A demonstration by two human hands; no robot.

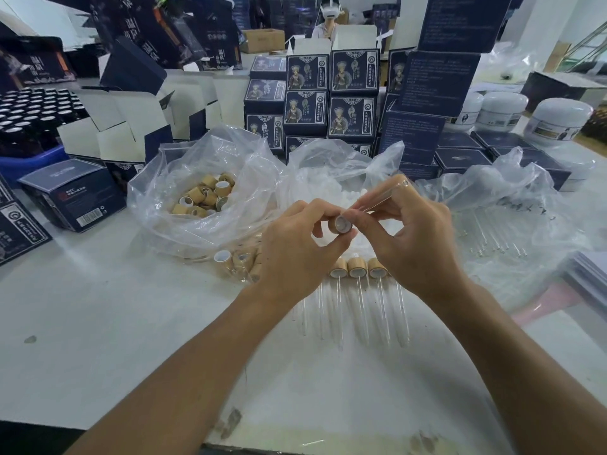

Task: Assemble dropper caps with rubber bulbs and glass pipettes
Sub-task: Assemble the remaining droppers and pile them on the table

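Note:
My left hand pinches a bamboo dropper cap above the white table, its open side turned toward me. My right hand pinches a clear glass pipette that slants up to the right, its lower end at the cap's opening. Below my hands lies a row of several finished droppers, caps away from me and glass stems pointing at me. An open plastic bag of bamboo caps sits at the left, a bag of white rubber bulbs behind my hands, and a bag of loose pipettes at the right.
A few loose caps lie in plastic left of my left hand. Dark blue product boxes are stacked behind the bags, with open cartons and dark bottles at back left. White jars stand at back right. A person sits far behind.

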